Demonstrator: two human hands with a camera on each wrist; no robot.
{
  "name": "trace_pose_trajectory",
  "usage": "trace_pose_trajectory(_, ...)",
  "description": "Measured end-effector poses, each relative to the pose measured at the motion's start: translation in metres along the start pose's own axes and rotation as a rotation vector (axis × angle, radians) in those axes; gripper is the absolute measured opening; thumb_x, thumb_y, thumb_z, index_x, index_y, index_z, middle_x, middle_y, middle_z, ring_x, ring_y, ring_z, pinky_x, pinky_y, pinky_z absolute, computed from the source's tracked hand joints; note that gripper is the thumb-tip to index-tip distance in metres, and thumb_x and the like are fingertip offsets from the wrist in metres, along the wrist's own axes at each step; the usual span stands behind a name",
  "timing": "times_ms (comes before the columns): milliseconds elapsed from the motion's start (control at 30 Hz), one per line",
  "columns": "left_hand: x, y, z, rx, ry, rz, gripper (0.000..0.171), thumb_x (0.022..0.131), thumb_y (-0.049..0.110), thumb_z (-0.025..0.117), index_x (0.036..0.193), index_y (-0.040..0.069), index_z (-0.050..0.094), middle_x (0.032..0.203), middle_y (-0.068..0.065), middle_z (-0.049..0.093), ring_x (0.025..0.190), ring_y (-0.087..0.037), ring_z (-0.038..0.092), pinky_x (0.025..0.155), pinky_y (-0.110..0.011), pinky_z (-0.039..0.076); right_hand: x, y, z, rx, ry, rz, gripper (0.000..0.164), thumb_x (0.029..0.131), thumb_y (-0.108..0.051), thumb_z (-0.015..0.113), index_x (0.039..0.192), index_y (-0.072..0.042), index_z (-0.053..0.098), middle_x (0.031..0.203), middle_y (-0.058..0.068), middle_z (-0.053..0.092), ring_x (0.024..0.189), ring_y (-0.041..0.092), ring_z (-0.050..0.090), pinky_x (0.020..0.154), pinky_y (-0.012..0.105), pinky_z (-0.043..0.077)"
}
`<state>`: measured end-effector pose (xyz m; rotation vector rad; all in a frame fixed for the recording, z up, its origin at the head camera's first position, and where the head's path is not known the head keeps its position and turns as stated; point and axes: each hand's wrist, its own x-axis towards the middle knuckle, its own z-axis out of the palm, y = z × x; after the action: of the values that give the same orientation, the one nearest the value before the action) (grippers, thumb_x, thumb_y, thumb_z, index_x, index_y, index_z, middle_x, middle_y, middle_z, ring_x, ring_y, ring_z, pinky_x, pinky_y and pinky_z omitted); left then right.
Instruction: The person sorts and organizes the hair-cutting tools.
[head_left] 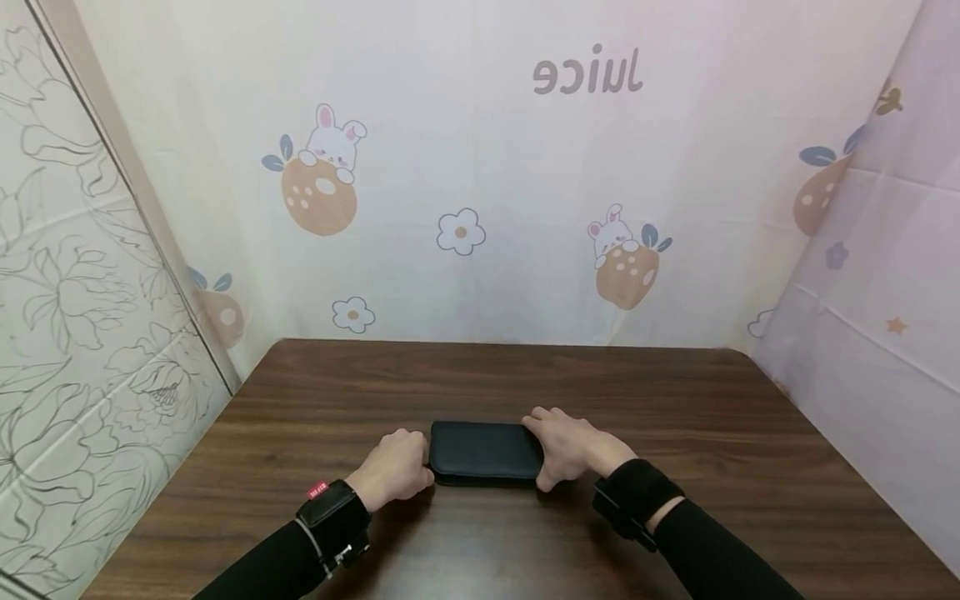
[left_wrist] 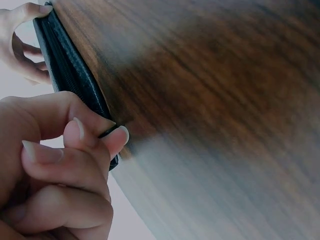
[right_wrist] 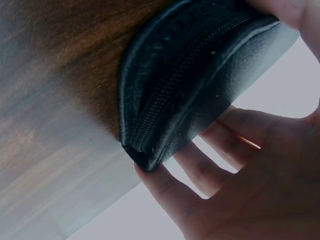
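A black leather zip wallet [head_left: 483,454] lies flat on the wooden table, between my two hands. At its left end, my left hand [head_left: 393,467] pinches with thumb and forefinger; in the left wrist view a small black piece of the wallet's end [left_wrist: 106,132] shows between them, and the other fingers are curled in. My right hand [head_left: 566,446] grips the right end, thumb on the near side and fingers spread over the top and far side. The right wrist view shows the zip [right_wrist: 155,107] running closed round that rounded end.
The dark wood-grain table [head_left: 480,375] reaches back to a pale curtain [head_left: 465,150] printed with rabbits, fruit and flowers. A floral-patterned panel [head_left: 82,275] stands at the left, and more curtain [head_left: 877,333] hangs at the right. Both wrists wear black straps.
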<state>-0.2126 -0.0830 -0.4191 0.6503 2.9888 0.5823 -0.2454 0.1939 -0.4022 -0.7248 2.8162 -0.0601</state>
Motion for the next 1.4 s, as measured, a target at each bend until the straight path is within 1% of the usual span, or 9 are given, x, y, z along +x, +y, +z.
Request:
trace_pose_trajectory(233, 0.004, -0.002, -0.001, -0.025, -0.039, -0.033, 0.022, 0.075, 0.012, 0.064, 0.059, 0.013, 0.049, 0.049, 0.005, 0.034, 0.041, -0.010, 0.036, 0.042, -0.025, 0.029, -0.001, -0.001, -0.001, 0.001, 0.003, 0.000, 0.088, 0.060, -0.035, 0.077, 0.135, -0.009, 0.039, 0.127, 0.005, 0.040, 0.106, 0.022, 0.040, 0.076, 0.046, 0.041)
trace_pose_trajectory(433, 0.007, -0.004, 0.001, -0.024, -0.052, -0.033, 0.023, 0.075, 0.012, 0.064, 0.058, 0.014, 0.048, 0.049, 0.005, 0.034, 0.041, -0.011, 0.037, 0.041, -0.025, 0.029, -0.002, 0.000, -0.001, 0.001, -0.004, -0.002, 0.088, 0.061, -0.035, 0.077, 0.136, -0.009, 0.038, 0.128, 0.005, 0.040, 0.107, 0.023, 0.040, 0.076, 0.046, 0.041)
trace_pose_trajectory(633, 0.010, -0.006, 0.001, -0.002, -0.018, 0.001, 0.034, 0.073, 0.009, 0.060, 0.050, 0.017, 0.036, 0.047, 0.008, 0.026, 0.040, -0.008, 0.030, 0.042, -0.024, 0.025, -0.002, 0.000, -0.001, 0.003, 0.000, -0.005, 0.087, 0.061, -0.034, 0.077, 0.135, -0.009, 0.038, 0.127, 0.004, 0.041, 0.106, 0.022, 0.040, 0.076, 0.046, 0.041)
trace_pose_trajectory(733, 0.009, -0.007, 0.001, 0.008, 0.003, 0.031, 0.040, 0.073, 0.006, 0.059, 0.050, 0.019, 0.029, 0.048, 0.009, 0.019, 0.041, -0.007, 0.022, 0.042, -0.024, 0.020, -0.002, -0.001, -0.001, 0.009, -0.005, -0.002, 0.086, 0.062, -0.034, 0.077, 0.135, -0.010, 0.039, 0.126, 0.004, 0.041, 0.106, 0.022, 0.040, 0.077, 0.046, 0.041)
trace_pose_trajectory(867, 0.007, -0.008, 0.001, -0.011, 0.022, 0.051, 0.045, 0.075, 0.003, 0.058, 0.053, 0.019, 0.023, 0.051, 0.007, 0.013, 0.044, -0.009, 0.014, 0.044, -0.027, 0.015, -0.003, -0.002, -0.001, 0.006, -0.003, -0.005, 0.086, 0.063, -0.034, 0.076, 0.136, -0.010, 0.038, 0.127, 0.005, 0.040, 0.109, 0.023, 0.039, 0.078, 0.047, 0.040)
trace_pose_trajectory(1000, 0.006, -0.009, 0.001, -0.020, 0.034, 0.072, 0.045, 0.075, 0.002, 0.058, 0.054, 0.020, 0.022, 0.052, 0.007, 0.012, 0.045, -0.009, 0.012, 0.046, -0.027, 0.014, -0.003, -0.002, -0.001, 0.001, 0.002, 0.001, 0.086, 0.063, -0.033, 0.077, 0.136, -0.010, 0.038, 0.129, 0.005, 0.040, 0.110, 0.024, 0.039, 0.079, 0.047, 0.040)
trace_pose_trajectory(1200, 0.005, -0.013, 0.001, -0.023, 0.024, 0.097, 0.045, 0.075, 0.003, 0.058, 0.053, 0.020, 0.023, 0.051, 0.008, 0.013, 0.045, -0.008, 0.013, 0.046, -0.027, 0.014, -0.004, -0.004, 0.000, -0.001, -0.012, -0.005, 0.086, 0.063, -0.033, 0.076, 0.136, -0.009, 0.038, 0.128, 0.005, 0.040, 0.109, 0.024, 0.039, 0.077, 0.046, 0.040)
trace_pose_trajectory(1300, 0.006, -0.014, 0.000, -0.021, 0.032, 0.115, 0.045, 0.074, 0.002, 0.059, 0.053, 0.019, 0.022, 0.052, 0.008, 0.012, 0.045, -0.008, 0.012, 0.047, -0.027, 0.014, -0.003, -0.004, -0.001, -0.011, -0.006, -0.008, 0.085, 0.063, -0.034, 0.076, 0.135, -0.009, 0.039, 0.127, 0.006, 0.041, 0.108, 0.024, 0.040, 0.076, 0.045, 0.041)
trace_pose_trajectory(1400, 0.007, -0.014, -0.001, -0.020, 0.037, 0.119, 0.045, 0.073, 0.001, 0.059, 0.053, 0.019, 0.022, 0.052, 0.008, 0.012, 0.045, -0.008, 0.013, 0.047, -0.027, 0.014, -0.002, -0.004, -0.002, -0.018, 0.000, -0.004, 0.085, 0.062, -0.034, 0.076, 0.135, -0.009, 0.039, 0.127, 0.006, 0.040, 0.107, 0.024, 0.040, 0.076, 0.046, 0.041)
